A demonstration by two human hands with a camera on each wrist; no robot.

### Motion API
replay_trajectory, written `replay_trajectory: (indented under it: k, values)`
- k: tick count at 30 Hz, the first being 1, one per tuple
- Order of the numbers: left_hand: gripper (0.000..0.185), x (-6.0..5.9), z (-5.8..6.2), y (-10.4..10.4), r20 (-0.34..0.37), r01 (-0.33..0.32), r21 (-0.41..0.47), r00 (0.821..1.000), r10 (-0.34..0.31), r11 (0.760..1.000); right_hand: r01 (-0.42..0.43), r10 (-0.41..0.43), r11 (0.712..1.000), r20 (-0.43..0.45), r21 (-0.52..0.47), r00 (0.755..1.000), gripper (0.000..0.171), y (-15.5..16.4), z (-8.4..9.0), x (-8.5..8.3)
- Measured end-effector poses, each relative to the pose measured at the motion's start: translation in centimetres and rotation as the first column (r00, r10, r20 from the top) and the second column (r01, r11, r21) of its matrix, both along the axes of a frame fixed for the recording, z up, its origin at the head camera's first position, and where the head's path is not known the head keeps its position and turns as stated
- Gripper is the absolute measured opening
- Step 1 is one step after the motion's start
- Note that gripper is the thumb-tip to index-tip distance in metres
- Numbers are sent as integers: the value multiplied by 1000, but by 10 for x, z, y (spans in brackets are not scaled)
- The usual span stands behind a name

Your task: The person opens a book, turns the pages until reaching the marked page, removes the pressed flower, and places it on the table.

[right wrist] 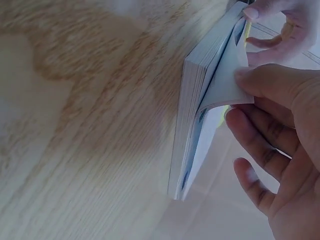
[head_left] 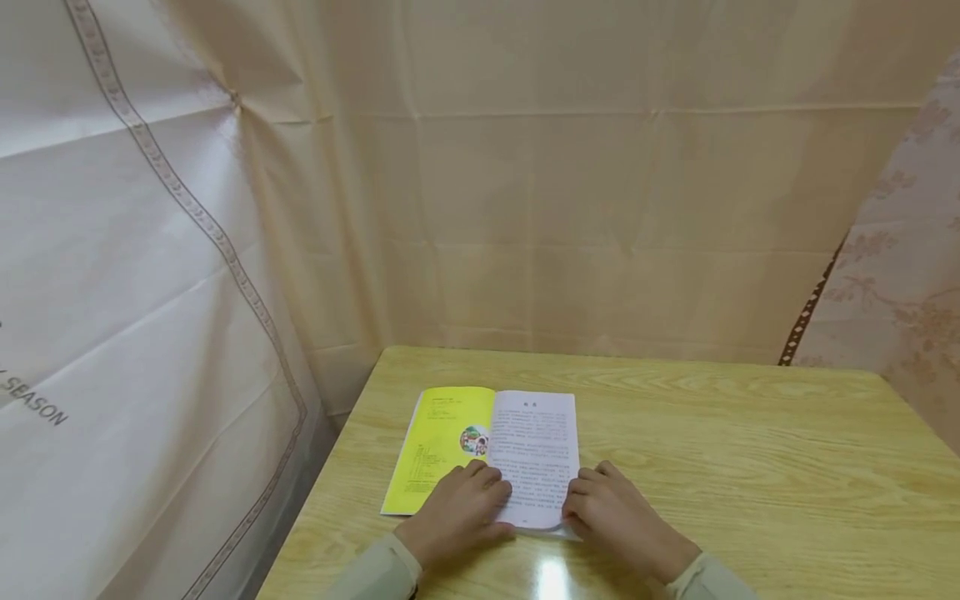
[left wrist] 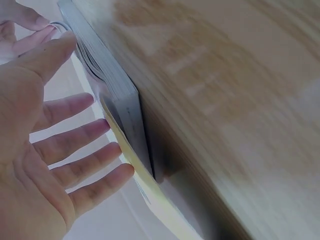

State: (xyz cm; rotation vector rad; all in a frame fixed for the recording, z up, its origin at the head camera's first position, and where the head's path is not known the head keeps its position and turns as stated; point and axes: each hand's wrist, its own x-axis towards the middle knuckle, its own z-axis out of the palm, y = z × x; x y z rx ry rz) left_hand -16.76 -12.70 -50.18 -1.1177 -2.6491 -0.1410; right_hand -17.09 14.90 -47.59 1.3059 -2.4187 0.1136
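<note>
An open book (head_left: 495,446) lies on the wooden table (head_left: 735,450), with a yellow page on the left and a white text page on the right. My left hand (head_left: 459,510) lies over the book's lower middle. In the left wrist view its fingers (left wrist: 75,150) are straight and spread beside the book's edge (left wrist: 122,107). My right hand (head_left: 617,517) is at the lower right corner of the right page. In the right wrist view its thumb (right wrist: 272,82) and forefinger pinch a lifted, curled page corner (right wrist: 225,85) above the page block (right wrist: 192,115).
Beige cloth (head_left: 525,208) hangs close behind the table and along the left side. Patterned fabric (head_left: 900,283) hangs at the right. Bare tabletop stretches to the right of the book, and the table's left edge (head_left: 330,467) is near the book.
</note>
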Motion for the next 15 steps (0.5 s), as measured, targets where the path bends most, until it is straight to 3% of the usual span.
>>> replay_trajectory:
  k: [9,15]
  values:
    - [37,-3,9,10,99,-5,-15,995,6,1000,74,-63,989,94,-126,994,18,2,3,3]
    - [30,-5,12,12,123,-18,31,992,14,999,236,-208,946,145,-220,967,47,10,3,6]
